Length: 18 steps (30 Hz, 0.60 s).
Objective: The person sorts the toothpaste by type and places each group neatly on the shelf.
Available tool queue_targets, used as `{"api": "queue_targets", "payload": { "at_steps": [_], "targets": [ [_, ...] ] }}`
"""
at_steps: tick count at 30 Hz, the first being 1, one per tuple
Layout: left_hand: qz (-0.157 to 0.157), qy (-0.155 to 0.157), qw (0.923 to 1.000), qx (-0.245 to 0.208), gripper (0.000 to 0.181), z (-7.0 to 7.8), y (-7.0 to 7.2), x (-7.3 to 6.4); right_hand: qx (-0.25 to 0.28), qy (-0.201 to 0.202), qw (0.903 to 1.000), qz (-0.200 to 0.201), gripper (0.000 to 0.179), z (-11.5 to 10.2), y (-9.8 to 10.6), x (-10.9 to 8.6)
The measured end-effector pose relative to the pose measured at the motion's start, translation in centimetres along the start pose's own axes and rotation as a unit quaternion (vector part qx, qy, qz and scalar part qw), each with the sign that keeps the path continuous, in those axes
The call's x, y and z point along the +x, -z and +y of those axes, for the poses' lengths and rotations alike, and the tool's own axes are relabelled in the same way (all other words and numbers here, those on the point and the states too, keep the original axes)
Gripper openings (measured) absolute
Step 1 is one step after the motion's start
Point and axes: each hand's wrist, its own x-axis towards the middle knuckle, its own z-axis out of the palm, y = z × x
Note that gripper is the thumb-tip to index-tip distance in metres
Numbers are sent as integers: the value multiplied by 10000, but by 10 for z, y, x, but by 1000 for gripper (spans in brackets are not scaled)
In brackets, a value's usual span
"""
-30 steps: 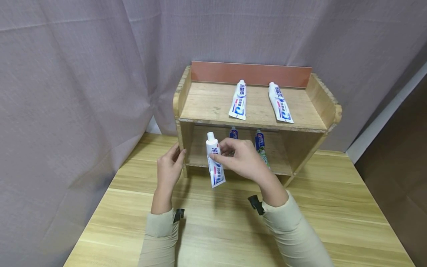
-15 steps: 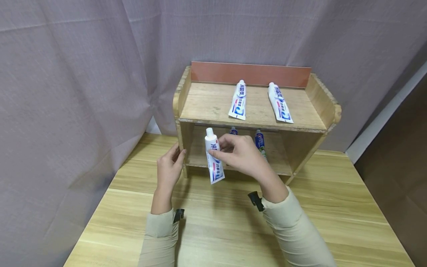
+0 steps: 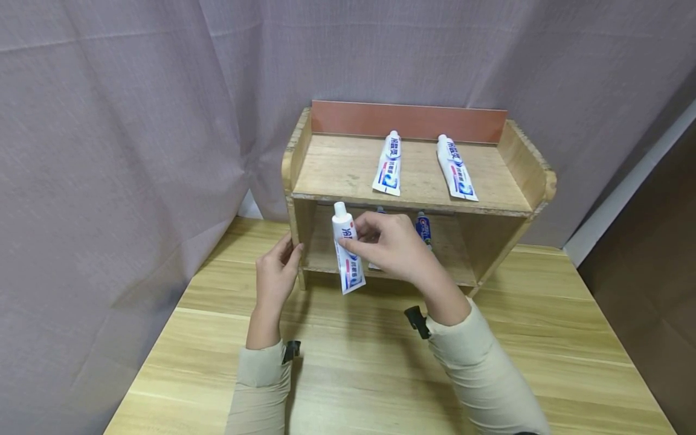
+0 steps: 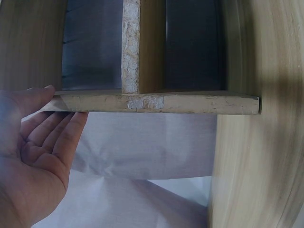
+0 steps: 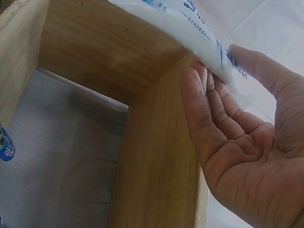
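Note:
My right hand (image 3: 399, 251) pinches a white toothpaste tube (image 3: 350, 270) between thumb and fingers. The tube is held cap up and slightly tilted, in front of the lower level of a small wooden shelf (image 3: 339, 172). In the right wrist view, the tube (image 5: 166, 26) crosses the top of the picture, and the thumb presses its side. My left hand (image 3: 276, 278) grips the shelf's left side panel (image 4: 199, 104), with thumb and fingers on opposite faces in the left wrist view.
Two white toothpaste tubes, one nearer the middle (image 3: 388, 166) and one further right (image 3: 457, 169), lie on the upper level. Below lie a blue tube (image 3: 423, 226) and another blue tube (image 3: 380, 210), partly hidden by my right hand. The shelf stands on a wooden table (image 3: 348, 374) before a grey curtain (image 3: 152, 151).
My right hand has raised the toothpaste tube a little and shifted it slightly left, toward the shelf. The left hand has stayed on the side panel.

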Motion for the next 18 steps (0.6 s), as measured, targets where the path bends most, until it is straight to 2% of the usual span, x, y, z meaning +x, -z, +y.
{"api": "queue_targets", "payload": {
  "at_steps": [18],
  "targets": [
    [39,2,10000,-33,33,2,0,0,-161,51,9999,-7,24,-18,15,16]
  ]
}}
